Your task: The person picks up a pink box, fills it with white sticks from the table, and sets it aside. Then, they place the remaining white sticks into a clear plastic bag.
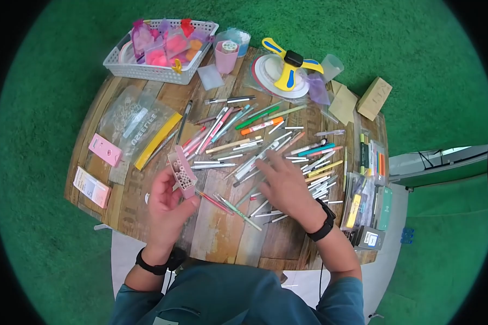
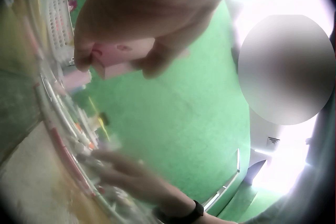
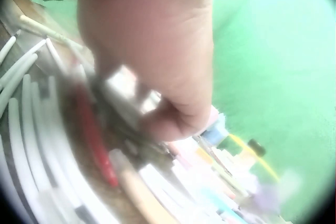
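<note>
My left hand [image 1: 168, 211] grips a pink holder [image 1: 183, 174], thumb on one side and fingers on the other; small white round ends show inside it. The left wrist view shows the pink holder [image 2: 123, 56] between thumb and fingers. My right hand [image 1: 287, 187] is over the spread of pens, its bent fingers apart above a white, narrow item [image 1: 249, 167]. In the right wrist view the hand [image 3: 152, 50] reaches down among pens, near a red pen [image 3: 94, 134]; blur hides whether the fingertips pinch anything.
A white basket [image 1: 162, 73] of pink items stands at the back left, beside a pink cup [image 1: 226, 60]. Behind the pens are white plates [image 1: 265, 76] under a yellow-blue tripod stand [image 1: 285, 81]. Plastic bag [image 1: 130, 122] and boxes lie left, packaged stationery [image 1: 358, 203] right.
</note>
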{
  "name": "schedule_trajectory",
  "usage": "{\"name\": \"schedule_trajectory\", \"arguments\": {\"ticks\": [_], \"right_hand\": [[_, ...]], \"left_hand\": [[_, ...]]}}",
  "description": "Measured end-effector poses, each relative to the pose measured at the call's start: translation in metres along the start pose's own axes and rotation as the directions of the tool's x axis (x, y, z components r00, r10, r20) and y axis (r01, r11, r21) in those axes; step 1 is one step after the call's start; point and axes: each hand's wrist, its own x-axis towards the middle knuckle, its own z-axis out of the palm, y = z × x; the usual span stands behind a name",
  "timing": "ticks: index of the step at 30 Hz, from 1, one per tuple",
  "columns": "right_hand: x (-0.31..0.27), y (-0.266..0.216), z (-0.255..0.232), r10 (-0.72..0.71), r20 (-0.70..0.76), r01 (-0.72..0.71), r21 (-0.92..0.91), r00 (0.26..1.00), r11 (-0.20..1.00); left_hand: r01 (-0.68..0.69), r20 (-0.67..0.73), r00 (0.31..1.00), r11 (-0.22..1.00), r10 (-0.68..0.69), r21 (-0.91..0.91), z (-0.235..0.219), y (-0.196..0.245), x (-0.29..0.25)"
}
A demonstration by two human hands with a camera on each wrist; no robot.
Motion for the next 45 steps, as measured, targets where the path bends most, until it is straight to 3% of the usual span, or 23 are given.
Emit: {"name": "schedule_trajectory", "arguments": {"ticks": [5, 10, 16, 23, 25, 34, 41, 45], "right_hand": [[-0.008, 0.002, -0.003, -0.018, 0.153, 0.021, -0.021, 0.988, 1.000], [-0.014, 0.001, -0.003, 0.024, 0.057, -0.025, 0.034, 0.998, 0.999], [0.013, 0.003, -0.003, -0.036, 0.074, 0.034, 0.034, 0.997, 0.999], [-0.002, 0.008, -0.010, -0.068, 0.063, 0.061, 0.115, 0.996, 0.991], [-0.016, 0.009, -0.021, 0.010, -0.018, -0.007, 0.138, 1.000, 0.990], [-0.109, 0.014, -0.043, 0.335, -0.016, -0.328, 0.164, 0.942, 0.930], [-0.135, -0.007, -0.036, 0.268, 0.046, -0.271, 0.264, 0.962, 0.926], [-0.135, -0.012, -0.032, 0.247, 0.107, -0.265, 0.219, 0.963, 0.939]], "left_hand": [[-0.003, -0.003, 1.000, 1.000, 0.003, 0.002, -0.001, -0.001, 0.000], [0.003, 0.017, 1.000, 1.000, -0.003, 0.007, -0.001, -0.002, 0.002], [0.007, 0.026, 1.000, 1.000, -0.007, -0.011, 0.002, -0.003, 0.002], [-0.003, 0.007, 1.000, 1.000, 0.003, 0.005, -0.002, -0.001, -0.001], [0.001, 0.009, 1.000, 1.000, -0.001, 0.011, -0.002, -0.001, -0.001], [0.002, 0.057, 0.998, 1.000, -0.004, 0.029, 0.000, -0.010, 0.000], [-0.002, 0.091, 0.996, 0.999, -0.003, 0.052, 0.009, -0.010, -0.005], [-0.016, 0.097, 0.995, 0.998, 0.010, 0.060, 0.012, -0.008, -0.009]]}}
